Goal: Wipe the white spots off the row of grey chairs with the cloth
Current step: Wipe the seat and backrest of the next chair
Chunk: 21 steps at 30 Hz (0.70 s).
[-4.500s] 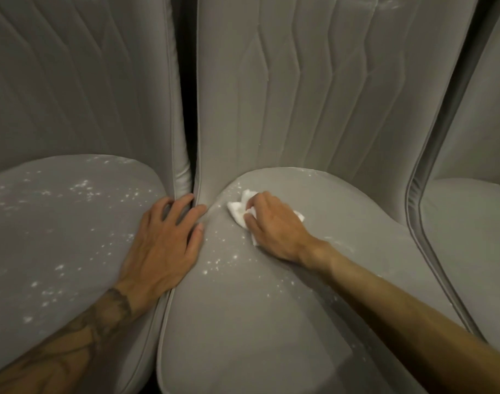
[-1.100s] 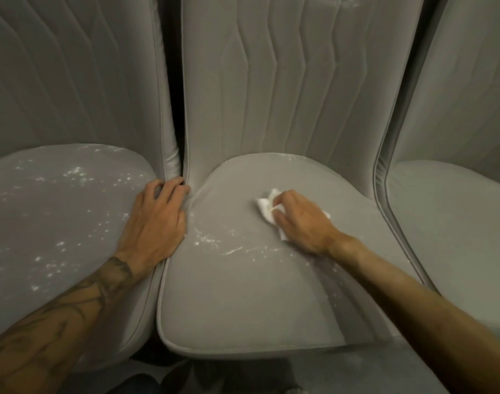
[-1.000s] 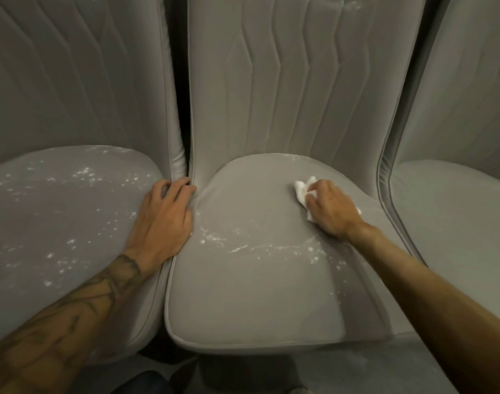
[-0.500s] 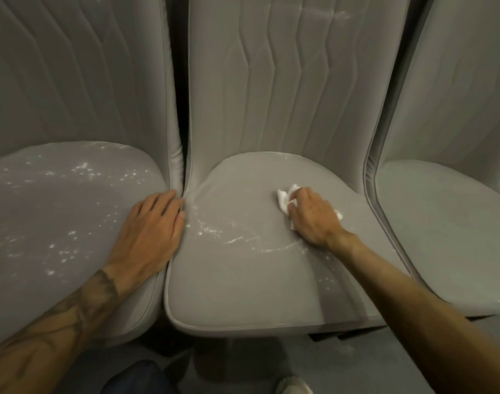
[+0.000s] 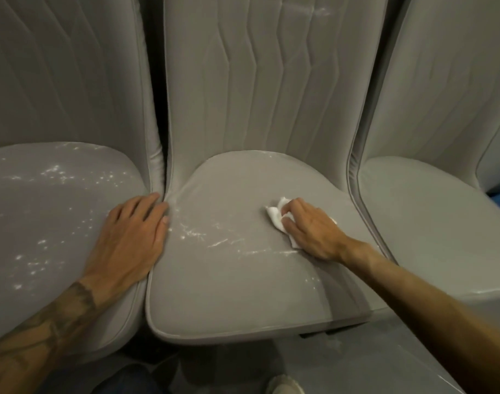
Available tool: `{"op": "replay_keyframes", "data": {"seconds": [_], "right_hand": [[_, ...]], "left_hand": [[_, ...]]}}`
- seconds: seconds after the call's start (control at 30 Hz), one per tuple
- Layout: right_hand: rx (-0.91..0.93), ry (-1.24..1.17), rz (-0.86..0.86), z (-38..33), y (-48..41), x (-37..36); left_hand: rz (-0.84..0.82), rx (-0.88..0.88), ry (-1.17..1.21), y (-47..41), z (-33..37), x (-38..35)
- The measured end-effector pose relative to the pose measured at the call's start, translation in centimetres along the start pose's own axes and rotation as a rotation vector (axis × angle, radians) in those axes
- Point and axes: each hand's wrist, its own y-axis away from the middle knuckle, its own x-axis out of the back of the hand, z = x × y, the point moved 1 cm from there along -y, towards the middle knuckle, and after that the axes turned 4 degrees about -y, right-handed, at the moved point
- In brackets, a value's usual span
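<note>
Left hand: the left hand [image 5: 129, 240] is laid flat with straight fingers, holding nothing, on the inner edge of the left seat [image 5: 44, 223]; it is braced there just as it was a few seconds ago, with the fingertips at the gap between the chairs.
Streaks: the loose specks seen earlier near the left side of the middle seat [image 5: 228, 302] have been dragged into a thin, broken line of white streaks [image 5: 220, 243] across its centre.
Meaning: the powder is judged to have been smeared and thinned, not fully lifted, so a further pass along that line is called for.
Right hand: the right hand [image 5: 314, 231] has been brought back from the far right of the seat to right of centre.
Cloth: the white cloth [image 5: 275, 216] is clutched under the curled fingers and pressed onto the middle seat, at the right end of the streaks.
Left seat spots: many white spots [image 5: 58, 172] are scattered over the left seat, untouched.
Obstruction: part of that seat is covered by the bracing hand, which must be lifted before it is wiped.
Right seat: no spots can be made out on the right seat [image 5: 427, 223].
Backrest: faint white marks [image 5: 319, 12] are seen high on the middle backrest [image 5: 257, 81], well beyond the cloth.
</note>
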Motion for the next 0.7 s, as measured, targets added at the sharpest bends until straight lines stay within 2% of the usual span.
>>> {"op": "replay_keyframes", "data": {"seconds": [0.07, 0.23, 0.3, 0.37, 0.5, 0.63, 0.7], "right_hand": [[-0.033, 0.038, 0.020, 1.7, -1.0, 1.4], [-0.333, 0.018, 0.127, 5.6, -2.7, 3.8], [-0.321, -0.020, 0.161, 4.4, -1.2, 2.7], [-0.220, -0.075, 0.163, 1.7, 1.4, 1.0], [-0.052, -0.075, 0.075, -0.1, 3.8, 0.6], [-0.275, 0.040, 0.125, 2.9, 2.0, 2.6], [-0.274, 0.031, 0.183, 1.6, 3.1, 1.3]], "left_hand": [[0.004, 0.002, 0.003, 0.0, 0.1, 0.0], [0.024, 0.004, 0.013, 0.0, 0.0, -0.4], [0.032, -0.003, 0.011, 0.1, -0.1, -0.7], [0.047, 0.007, 0.018, 0.0, -0.3, -1.0], [0.074, 0.002, 0.028, 0.0, -0.6, -1.8], [0.120, -0.005, 0.025, 0.1, -0.8, -2.1], [0.130, -0.010, 0.027, 0.2, -0.7, -2.2]]}}
